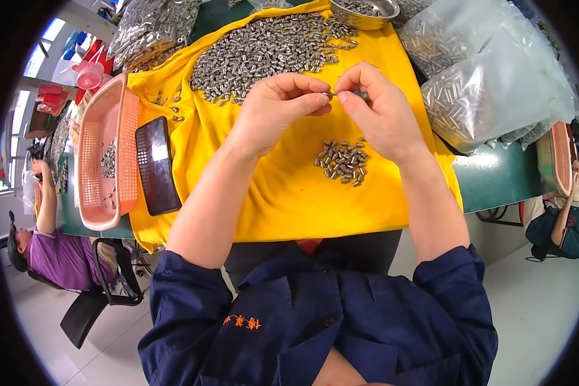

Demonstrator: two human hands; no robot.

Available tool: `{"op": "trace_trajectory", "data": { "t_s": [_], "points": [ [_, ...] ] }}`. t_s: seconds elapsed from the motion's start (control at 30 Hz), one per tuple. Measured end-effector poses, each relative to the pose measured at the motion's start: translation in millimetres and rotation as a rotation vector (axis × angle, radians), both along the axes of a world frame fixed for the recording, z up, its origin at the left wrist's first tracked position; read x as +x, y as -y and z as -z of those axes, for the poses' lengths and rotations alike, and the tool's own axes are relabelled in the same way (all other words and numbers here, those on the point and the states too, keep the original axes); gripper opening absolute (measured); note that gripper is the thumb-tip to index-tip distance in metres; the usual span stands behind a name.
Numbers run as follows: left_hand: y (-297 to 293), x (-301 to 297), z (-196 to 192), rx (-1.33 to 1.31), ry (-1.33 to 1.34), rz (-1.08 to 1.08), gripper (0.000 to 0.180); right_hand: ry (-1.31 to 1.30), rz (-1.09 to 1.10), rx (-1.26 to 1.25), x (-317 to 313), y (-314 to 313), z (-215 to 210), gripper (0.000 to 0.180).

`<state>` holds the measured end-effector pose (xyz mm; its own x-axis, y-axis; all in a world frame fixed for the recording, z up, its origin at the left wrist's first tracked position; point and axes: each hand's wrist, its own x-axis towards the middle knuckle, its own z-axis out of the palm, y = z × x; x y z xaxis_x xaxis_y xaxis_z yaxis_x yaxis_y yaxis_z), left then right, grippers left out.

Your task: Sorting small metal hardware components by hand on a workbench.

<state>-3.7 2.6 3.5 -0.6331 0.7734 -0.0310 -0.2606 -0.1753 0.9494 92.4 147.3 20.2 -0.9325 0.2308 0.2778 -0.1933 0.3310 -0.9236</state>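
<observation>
While both hands meet above the yellow cloth (pixel 283 193), the left hand (pixel 278 106) and right hand (pixel 376 109) pinch one small metal pin (pixel 330 94) between their fingertips (apparently inspecting it); below the fingers lies a small pile of pins (pixel 342 161), beyond them the large heap (pixel 270 51).

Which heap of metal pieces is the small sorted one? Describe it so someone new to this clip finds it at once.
Start at the yellow cloth covering the table. Below the two hands, under the right hand, lies the small pile of metal pieces. Unlike the big heap spread along the cloth's far edge, it is a compact cluster of a few dozen, alone on bare cloth.
</observation>
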Motion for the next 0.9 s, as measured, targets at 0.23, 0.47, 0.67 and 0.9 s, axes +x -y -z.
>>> {"op": "trace_trajectory", "data": {
  "t_s": [0.23,0.47,0.67,0.9],
  "points": [
    [-2,3,-4,-0.148,-0.157,-0.056,0.014,-0.056,0.071,0.302,2,10,-2,0.005],
    [-2,3,-1,-0.384,-0.493,-0.054,0.018,0.012,0.034,0.271,-1,6,6,0.006],
    [-2,4,-6,-0.423,-0.578,-0.082,0.019,0.120,0.050,0.250,0,9,0,0.007],
    [5,-6,-9,-0.372,-0.245,0.016,0.017,0.042,0.083,0.106,-2,-3,8,0.005]
  ]
}}
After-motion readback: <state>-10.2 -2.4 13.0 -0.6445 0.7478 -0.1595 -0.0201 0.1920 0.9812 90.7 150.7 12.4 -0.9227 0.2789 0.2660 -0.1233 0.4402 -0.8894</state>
